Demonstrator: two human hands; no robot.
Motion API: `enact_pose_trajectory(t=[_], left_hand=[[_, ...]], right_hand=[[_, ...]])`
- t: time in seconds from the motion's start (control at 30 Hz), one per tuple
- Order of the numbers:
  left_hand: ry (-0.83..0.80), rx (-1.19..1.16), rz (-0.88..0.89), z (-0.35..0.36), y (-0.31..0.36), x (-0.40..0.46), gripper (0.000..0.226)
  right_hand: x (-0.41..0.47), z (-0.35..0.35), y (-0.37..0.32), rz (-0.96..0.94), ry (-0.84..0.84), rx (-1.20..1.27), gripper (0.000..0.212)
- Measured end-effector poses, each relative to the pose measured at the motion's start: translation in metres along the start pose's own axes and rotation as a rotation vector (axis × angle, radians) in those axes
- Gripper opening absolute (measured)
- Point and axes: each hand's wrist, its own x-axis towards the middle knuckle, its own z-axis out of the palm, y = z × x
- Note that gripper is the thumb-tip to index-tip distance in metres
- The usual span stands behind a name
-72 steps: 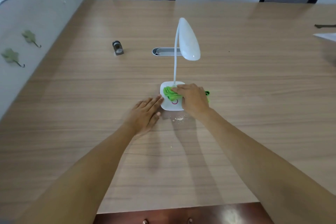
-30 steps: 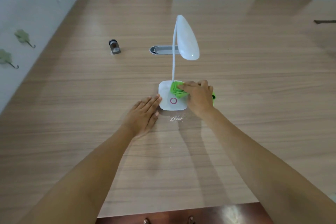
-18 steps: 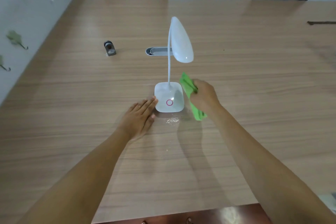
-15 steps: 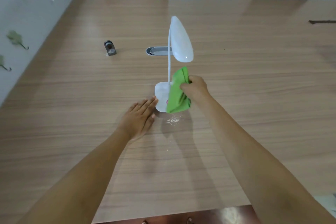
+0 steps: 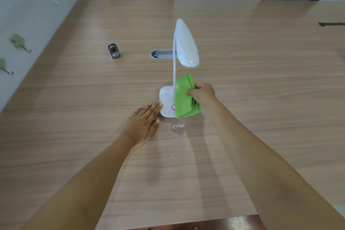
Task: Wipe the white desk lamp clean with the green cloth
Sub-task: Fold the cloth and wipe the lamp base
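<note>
The white desk lamp [image 5: 187, 45] stands mid-table on a square base with a pink ring, its thin neck rising to an oval head. My right hand [image 5: 202, 93] grips the green cloth [image 5: 183, 97], which hangs against the lower neck and covers the right half of the base. My left hand [image 5: 143, 122] lies flat on the wooden table [image 5: 74, 99], fingers together, with its fingertips touching the base's left edge.
A patch of pale crumbs [image 5: 178, 125] lies just in front of the lamp base. Behind the lamp are a grey oval cable slot [image 5: 161, 54] and a small metal object [image 5: 113, 51]. Two dark chair backs stand at the table's far edge.
My right hand lifted the green cloth off the lamp base, swung it out to the right, then brought it up against the lower neck. My left hand stayed put.
</note>
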Motion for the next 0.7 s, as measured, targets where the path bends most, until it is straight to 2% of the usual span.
enact_pose_trajectory(t=[0.13,0.27,0.4,0.5,0.6,0.7], left_hand=[[-0.005,-0.009,-0.004,-0.001,0.001,0.000,0.060],[-0.017,-0.010,-0.007,-0.001,0.001,0.001,0.066],[-0.022,-0.008,-0.009,0.001,0.000,0.001,0.059],[-0.032,-0.014,-0.012,0.000,0.001,0.001,0.065],[-0.031,-0.024,-0.018,-0.001,0.001,0.001,0.067],[-0.037,-0.023,-0.013,-0.001,0.000,0.001,0.062]], right_hand=[[-0.007,-0.019,0.006,-0.026,0.089,-0.290,0.018],[-0.003,-0.030,-0.010,-0.089,0.197,-0.300,0.014],[-0.010,-0.008,-0.017,-0.201,0.039,-0.373,0.015],[-0.011,-0.014,-0.010,-0.222,0.117,-0.512,0.014],[-0.026,-0.012,-0.006,-0.337,0.181,-0.648,0.012],[-0.045,0.007,0.010,-0.542,0.061,-0.818,0.035]])
